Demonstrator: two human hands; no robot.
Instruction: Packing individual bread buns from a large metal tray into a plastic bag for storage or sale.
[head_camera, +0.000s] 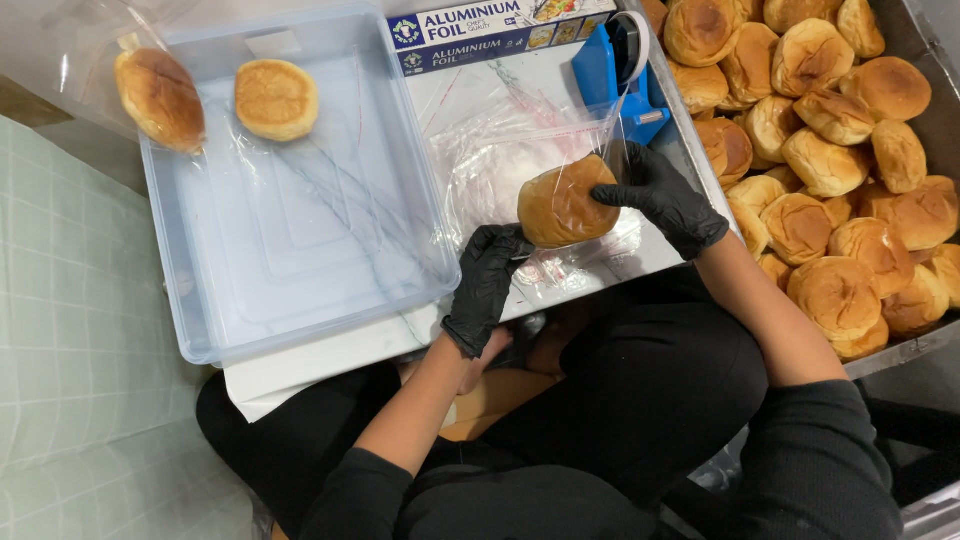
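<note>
- The right hand (662, 200), in a black glove, grips a brown bun (566, 202) from the right side; its fingers are curled over the top edge of the bun.
- The left hand (487, 285), also in a black glove, is at the lower left of the same bun. Its fingers are closed, pinching the thin clear bag (520, 150) that is around the bun.
- The bun is held above a pile of clear plastic bags (490, 175) that lies on a white surface, in front of the person's lap.
- Just behind the bags stands a blue tape dispenser (620, 80), and next to it a long blue box of foil (490, 30).
- To the left is a clear plastic tub (290, 260). One wrapped bun (276, 98) lies inside it near the far wall, and another wrapped bun (160, 97) rests on its far left corner.
- To the right, a metal tray (905, 350) is filled with many unwrapped buns (830, 160), piled close together.
</note>
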